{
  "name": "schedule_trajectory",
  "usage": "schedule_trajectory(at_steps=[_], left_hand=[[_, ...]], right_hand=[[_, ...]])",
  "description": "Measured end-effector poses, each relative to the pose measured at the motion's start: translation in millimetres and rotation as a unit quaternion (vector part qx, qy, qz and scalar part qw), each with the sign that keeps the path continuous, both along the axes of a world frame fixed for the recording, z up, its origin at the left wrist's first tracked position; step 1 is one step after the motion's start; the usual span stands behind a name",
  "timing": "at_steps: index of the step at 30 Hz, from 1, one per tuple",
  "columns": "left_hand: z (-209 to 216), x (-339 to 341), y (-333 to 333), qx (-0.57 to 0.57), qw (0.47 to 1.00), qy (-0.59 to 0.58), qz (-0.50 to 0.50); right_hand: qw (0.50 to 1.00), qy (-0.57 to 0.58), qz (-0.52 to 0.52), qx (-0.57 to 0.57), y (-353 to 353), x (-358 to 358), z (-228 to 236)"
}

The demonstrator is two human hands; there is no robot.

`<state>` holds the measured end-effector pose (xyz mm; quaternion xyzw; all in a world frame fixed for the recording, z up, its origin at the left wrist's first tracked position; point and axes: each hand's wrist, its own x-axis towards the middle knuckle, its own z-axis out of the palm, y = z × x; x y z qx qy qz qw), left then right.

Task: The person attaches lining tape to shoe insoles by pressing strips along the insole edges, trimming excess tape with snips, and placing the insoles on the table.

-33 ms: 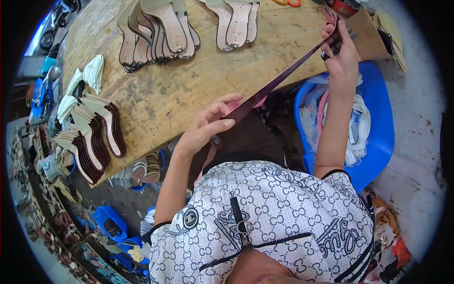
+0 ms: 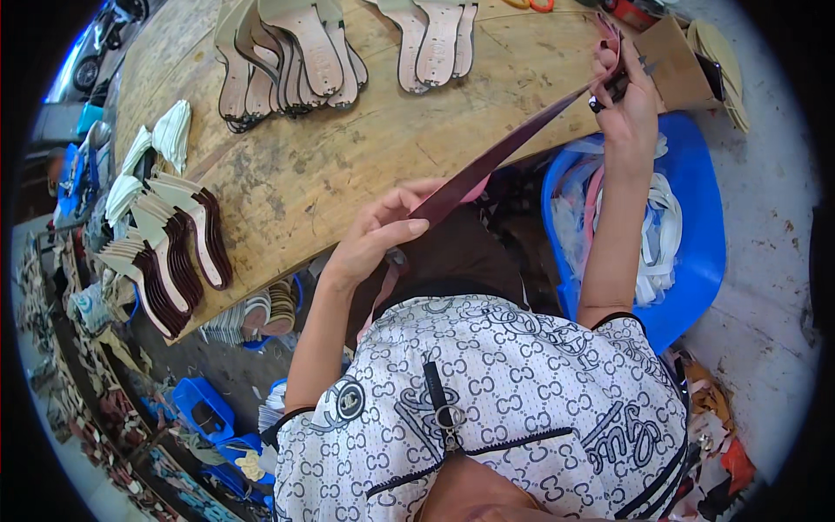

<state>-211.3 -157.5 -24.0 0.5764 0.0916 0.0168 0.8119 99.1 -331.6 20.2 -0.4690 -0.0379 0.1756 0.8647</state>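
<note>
A long, thin maroon strip [image 2: 496, 161] with a pink underside stretches slantwise between my hands, over the front edge of the table. My left hand [image 2: 376, 228] pinches its near, wider end, thumb on top and fingers beneath. At its far end, my right hand [image 2: 622, 96] is closed on the strip, fingers bent around it. Something black [image 2: 616, 85], with a dark pointed tip beside the fingers, is also in my right hand; its kind is mostly hidden.
Pale shoe insoles [image 2: 317, 61] lie in overlapping piles on the wooden table [image 2: 365, 165]. Dark-edged insole stacks [image 2: 165, 252] stand at its left edge. A blue tub [image 2: 696, 235] holding white and pink strips is below my right forearm. A cardboard box [image 2: 674, 65] sits at the right corner.
The strip has turned a little, so more of its maroon face shows. My right fingers have shifted slightly at its far end. My left hand is nearly still.
</note>
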Motion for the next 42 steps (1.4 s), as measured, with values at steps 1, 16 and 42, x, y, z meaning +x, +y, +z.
schedule_trajectory(at_steps=[1, 16, 42], left_hand=[[2, 0, -1, -0.078, 0.996, 0.033, 0.013], [-14, 85, -16, 0.450, 0.877, -0.101, 0.135], [37, 34, -17, -0.108, 0.972, 0.047, 0.202]], right_hand=[[0.996, 0.036, 0.063, 0.059, -2, -1, -5], [0.901, 0.010, 0.342, 0.267, 68, -49, -1], [0.920, -0.008, 0.391, -0.010, 7, -156, -28]])
